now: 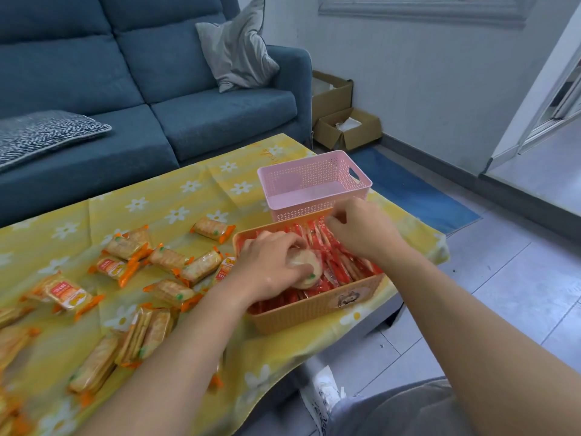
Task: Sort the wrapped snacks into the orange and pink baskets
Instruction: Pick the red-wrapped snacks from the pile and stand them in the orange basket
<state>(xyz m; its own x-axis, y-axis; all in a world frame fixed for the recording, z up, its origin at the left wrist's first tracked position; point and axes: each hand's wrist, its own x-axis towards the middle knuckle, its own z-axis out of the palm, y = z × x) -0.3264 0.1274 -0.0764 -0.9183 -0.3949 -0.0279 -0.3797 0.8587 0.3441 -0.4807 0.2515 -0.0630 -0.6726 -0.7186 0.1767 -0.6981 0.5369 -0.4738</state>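
Head view looks down on a low table under a yellow tablecloth (195, 171) printed with white daisies, with both bare forearms reaching over the orange basket (317, 305) at the table's right edge. Red-wrapped snacks (339, 262) fill that basket, packed in rows. The left hand (273, 265) sits over the near left part of the basket with its fingers curled down around a round pale rice cracker in clear wrap (306, 267), gripping it just above the red packets. The right hand (361, 228) is at the basket's far rim, fingertips pinched together on something small among the red wrappers; what it pinches cannot be made out. Just beyond, touching the orange basket's far side, stands the pink basket (314, 184), a perforated bin with a handle slot, only its bare floor showing. To the left, orange-ended biscuit packs (163, 269) lie scattered across the cloth, some overlapping, a few stacked on edge near the front. Behind the table is a blue sofa (157, 99) with a grey cushion (239, 48), and open cardboard boxes (342, 121) sit on the floor by the wall
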